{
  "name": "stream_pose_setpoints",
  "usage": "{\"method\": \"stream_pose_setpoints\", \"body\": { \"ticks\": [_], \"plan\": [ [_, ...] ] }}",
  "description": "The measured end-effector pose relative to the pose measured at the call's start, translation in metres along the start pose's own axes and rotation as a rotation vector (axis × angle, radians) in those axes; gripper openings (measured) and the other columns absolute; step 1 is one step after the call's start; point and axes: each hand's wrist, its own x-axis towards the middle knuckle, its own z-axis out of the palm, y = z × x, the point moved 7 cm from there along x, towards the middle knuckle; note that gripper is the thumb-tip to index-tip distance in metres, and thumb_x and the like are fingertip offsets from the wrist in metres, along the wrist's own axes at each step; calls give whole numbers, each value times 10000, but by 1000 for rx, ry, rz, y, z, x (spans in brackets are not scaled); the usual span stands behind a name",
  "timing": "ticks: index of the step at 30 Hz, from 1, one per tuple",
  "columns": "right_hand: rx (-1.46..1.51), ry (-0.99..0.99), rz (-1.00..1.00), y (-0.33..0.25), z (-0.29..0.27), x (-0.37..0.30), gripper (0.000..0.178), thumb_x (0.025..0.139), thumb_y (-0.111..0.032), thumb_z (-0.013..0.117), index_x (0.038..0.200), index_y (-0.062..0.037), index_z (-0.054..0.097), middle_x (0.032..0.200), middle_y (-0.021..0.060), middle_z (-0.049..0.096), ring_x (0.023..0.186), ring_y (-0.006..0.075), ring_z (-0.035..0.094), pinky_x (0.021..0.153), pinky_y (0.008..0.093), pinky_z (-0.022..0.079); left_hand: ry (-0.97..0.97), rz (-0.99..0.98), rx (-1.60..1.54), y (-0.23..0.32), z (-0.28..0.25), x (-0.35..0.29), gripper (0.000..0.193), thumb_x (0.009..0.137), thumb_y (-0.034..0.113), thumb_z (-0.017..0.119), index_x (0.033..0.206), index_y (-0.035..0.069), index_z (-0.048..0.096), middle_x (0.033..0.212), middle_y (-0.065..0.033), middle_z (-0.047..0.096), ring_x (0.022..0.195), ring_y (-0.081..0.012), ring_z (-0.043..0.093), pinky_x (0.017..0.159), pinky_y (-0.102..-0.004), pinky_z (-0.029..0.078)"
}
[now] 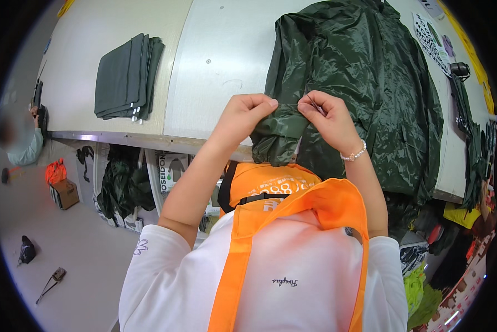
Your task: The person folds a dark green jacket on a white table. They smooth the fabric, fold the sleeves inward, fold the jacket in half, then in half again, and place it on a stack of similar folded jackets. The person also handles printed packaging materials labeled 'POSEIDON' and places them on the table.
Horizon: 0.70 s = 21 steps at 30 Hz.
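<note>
A shiny dark green rain jacket [359, 72] lies spread on the table, its lower edge hanging toward me. My left hand [248, 113] is closed, thumb and forefinger pinching the edge of the jacket's left sleeve [284, 124]. Across from it, my right hand [330, 117] is closed too, its fingertips at the same sleeve. A thin dark tool [314, 102] sticks out between the fingers of this hand; its kind is too small to make out. The sleeve is drawn between both hands. A beaded bracelet is on my right wrist.
Folded dark green garments [121, 80] form a stack on the table [210, 66] at the left. The table's metal edge [132, 137] runs in front of me. Dark green cloth [125, 185] fills a container below. At the far left sits another person [24, 138]. Dark garments [472, 149] hang at the right.
</note>
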Motion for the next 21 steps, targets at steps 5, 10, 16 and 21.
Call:
{"method": "stream_pose_setpoints", "body": {
  "ticks": [5, 10, 16, 21],
  "plan": [
    [9, 3, -8, -5, -4, 1, 121, 849, -108, 635, 855, 11, 612, 716, -44, 547, 645, 22, 413, 585, 186, 378, -53, 188, 311, 29, 10, -3, 140, 757, 83, 706, 843, -2, 635, 729, 15, 583, 678, -47, 503, 624, -191, 410],
    [70, -7, 45, 4, 6, 1, 118, 843, -106, 635, 830, 9, 613, 712, -45, 552, 646, 16, 419, 559, 186, 368, -164, 130, 426, 25, 22, -5, 159, 721, 71, 724, 827, -3, 630, 716, 28, 583, 666, -35, 507, 599, -191, 415],
    [-102, 180, -283, -29, -2, -7, 207, 722, 7, 703, 923, -29, 671, 807, 8, 618, 618, 60, 492, 539, 196, 394, -173, -125, 190, 18, 14, -6, 148, 717, 85, 704, 839, 17, 653, 728, 13, 617, 627, -35, 530, 577, -182, 423],
    [-253, 59, -417, -36, 11, -12, 176, 727, 36, 661, 880, -53, 657, 876, 37, 611, 656, 128, 581, 534, 251, 456, -207, -100, 248, 15, 14, -2, 128, 726, 75, 688, 828, 11, 646, 722, 14, 616, 636, -38, 529, 592, -183, 422]
  ]
}}
